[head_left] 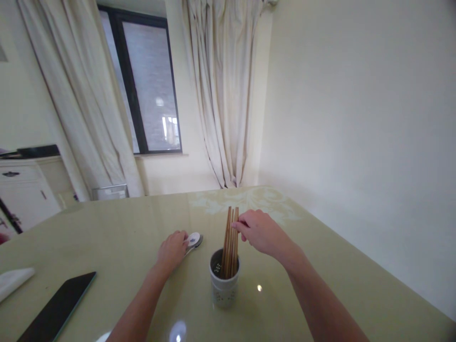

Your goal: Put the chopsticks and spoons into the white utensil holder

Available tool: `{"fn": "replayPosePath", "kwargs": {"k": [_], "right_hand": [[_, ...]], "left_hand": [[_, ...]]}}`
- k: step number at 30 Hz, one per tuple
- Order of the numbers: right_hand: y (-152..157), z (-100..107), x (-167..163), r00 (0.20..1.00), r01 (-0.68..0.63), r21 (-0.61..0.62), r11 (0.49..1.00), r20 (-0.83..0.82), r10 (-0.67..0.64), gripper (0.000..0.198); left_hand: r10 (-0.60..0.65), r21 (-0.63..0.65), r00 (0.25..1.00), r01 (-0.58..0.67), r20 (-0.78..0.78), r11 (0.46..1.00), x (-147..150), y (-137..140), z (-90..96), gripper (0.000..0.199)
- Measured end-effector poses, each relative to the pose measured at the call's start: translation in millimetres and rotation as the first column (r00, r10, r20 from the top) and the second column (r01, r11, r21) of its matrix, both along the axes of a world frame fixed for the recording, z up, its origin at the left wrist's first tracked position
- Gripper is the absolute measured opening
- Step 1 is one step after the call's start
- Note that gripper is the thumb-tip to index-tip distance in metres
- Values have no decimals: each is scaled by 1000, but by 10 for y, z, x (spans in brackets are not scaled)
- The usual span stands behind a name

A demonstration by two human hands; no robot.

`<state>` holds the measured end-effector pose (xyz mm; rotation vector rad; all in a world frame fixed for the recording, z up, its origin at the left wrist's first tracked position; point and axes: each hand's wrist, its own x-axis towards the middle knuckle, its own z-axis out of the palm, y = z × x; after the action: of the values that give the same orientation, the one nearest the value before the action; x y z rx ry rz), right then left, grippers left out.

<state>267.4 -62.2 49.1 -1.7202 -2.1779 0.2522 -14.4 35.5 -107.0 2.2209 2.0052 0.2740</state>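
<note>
A light grey utensil holder [224, 287] with pierced holes stands upright on the table, and a bunch of wooden chopsticks [229, 249] rises out of it, gathered at its right side. My right hand [259, 231] pinches the upper part of the chopsticks from the right; how many are between its fingers I cannot tell. Left of the holder, my left hand [173, 250] is closed over the handles of a few spoons [194, 240] low at the tabletop. One spoon bowl is white with a small dark mark, and a metal one shows beneath it.
A black tablet-like slab [59, 306] lies at the front left of the glossy table [135, 228], with a white object [14, 280] beyond it. A bare wall [363, 156] runs along the right edge. Curtains [223, 85] and a window stand behind.
</note>
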Motion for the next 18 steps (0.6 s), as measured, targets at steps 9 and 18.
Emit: {"fn": "replayPosePath", "kwargs": {"k": [9, 18], "right_hand": [[88, -100, 55, 996, -41, -92, 995, -87, 33, 39], [54, -24, 101, 991, 43, -88, 995, -126, -54, 47]], "left_hand": [[67, 13, 997, -67, 46, 998, 25, -34, 27, 18], [-9, 161, 860, -85, 510, 983, 46, -60, 491, 27]]}}
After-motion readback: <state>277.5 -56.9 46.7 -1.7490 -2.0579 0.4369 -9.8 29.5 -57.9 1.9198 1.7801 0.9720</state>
